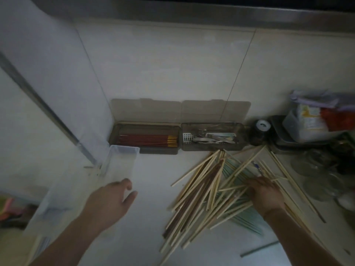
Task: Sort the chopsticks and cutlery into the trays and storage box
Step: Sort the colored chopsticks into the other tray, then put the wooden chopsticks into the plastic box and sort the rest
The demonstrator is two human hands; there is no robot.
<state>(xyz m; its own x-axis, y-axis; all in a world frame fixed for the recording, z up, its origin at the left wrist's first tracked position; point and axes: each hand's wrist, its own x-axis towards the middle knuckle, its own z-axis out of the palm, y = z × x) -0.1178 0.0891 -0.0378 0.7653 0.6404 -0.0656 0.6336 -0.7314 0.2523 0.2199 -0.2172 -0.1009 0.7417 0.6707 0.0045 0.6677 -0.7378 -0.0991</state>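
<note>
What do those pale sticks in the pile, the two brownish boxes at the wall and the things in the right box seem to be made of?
Pale chopsticks: probably bamboo or wood, matte and cream-coloured. Left box and right box: likely smoky see-through plastic, since the wall shows through their raised lids. Cutlery: apparently metal, silvery and glinting, though blurred.

We honestly can't tell if the right hand (266, 194) is gripping anything, since its fingers are buried in the chopstick pile (211, 192). The clear storage box (92, 187) is a blur, and the glassware (318, 177) fades into the dark right edge.
</note>
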